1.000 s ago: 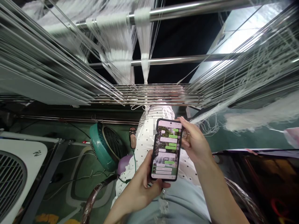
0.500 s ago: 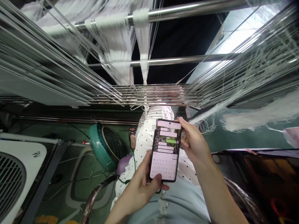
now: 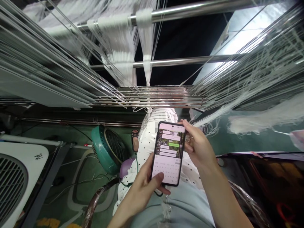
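Observation:
A smartphone (image 3: pixel 167 155) is held upright above my lap, its screen lit with a chat and an on-screen keyboard. My left hand (image 3: pixel 149 182) grips its lower left edge, and the thumb lies over the keyboard. Fingers of that hand pass behind the phone and are partly hidden. Around the phone's upper right edge my right hand (image 3: pixel 198 142) is closed, thumb at the top corner. Beneath both hands are white trousers with black dots (image 3: pixel 155 136). Just beyond the phone, a knotted bundle of white threads (image 3: pixel 147 71) comes down through thin metal bars (image 3: pixel 163 96).
White yarn sheets (image 3: pixel 116 41) hang over a steel rod (image 3: pixel 194 11). Rows of thin wires flank both sides. On the green floor at left stand a green fan (image 3: pixel 108 150) and a white fan unit (image 3: pixel 23 177). Loose yarn (image 3: pixel 268 118) hangs at right. A chair arm (image 3: pixel 95 199) curves beside me.
My left thumb has moved slightly up over the keyboard. Both hands keep their hold on the phone, which has barely shifted.

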{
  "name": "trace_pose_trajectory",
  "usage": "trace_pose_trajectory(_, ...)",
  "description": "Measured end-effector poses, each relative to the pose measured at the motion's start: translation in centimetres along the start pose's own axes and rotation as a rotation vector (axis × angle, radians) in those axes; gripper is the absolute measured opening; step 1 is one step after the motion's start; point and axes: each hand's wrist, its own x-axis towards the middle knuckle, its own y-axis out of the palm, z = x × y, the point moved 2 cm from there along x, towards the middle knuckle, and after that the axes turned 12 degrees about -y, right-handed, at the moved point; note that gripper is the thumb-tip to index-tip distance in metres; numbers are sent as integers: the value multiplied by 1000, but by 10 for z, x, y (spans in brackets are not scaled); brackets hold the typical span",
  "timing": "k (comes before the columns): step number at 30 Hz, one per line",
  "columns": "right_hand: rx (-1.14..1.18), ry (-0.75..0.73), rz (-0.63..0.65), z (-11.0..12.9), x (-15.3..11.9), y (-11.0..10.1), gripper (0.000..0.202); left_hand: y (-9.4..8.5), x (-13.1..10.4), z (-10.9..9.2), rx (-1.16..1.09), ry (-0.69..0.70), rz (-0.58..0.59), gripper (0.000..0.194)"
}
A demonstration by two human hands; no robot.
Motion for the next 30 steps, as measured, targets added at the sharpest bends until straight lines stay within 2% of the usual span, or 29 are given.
trace_pose_trajectory(3,-41,-30,3,2,-2,2,33,-4,3,0,-9,-22,-67,58)
trace_pose_trajectory(9,-75,-33,13,2,-3,6,34,-7,7,6,-43,-50,-162,57)
trace_pose_trajectory(24,-86,-29,25,2,-3,6,34,-8,7,6,-55,-61,-119,60)
trace_pose_trajectory(27,-91,-26,23,4,-4,8,35,-9,6,3,47,-32,-66,65)
trace_pose_trajectory(28,-98,-30,27,4,-5,9,36,-9,6,2,118,-21,-81,67)
trace_pose_trajectory(30,-121,-48,43,3,-7,12,36,-11,6,-1,305,38,-186,68)
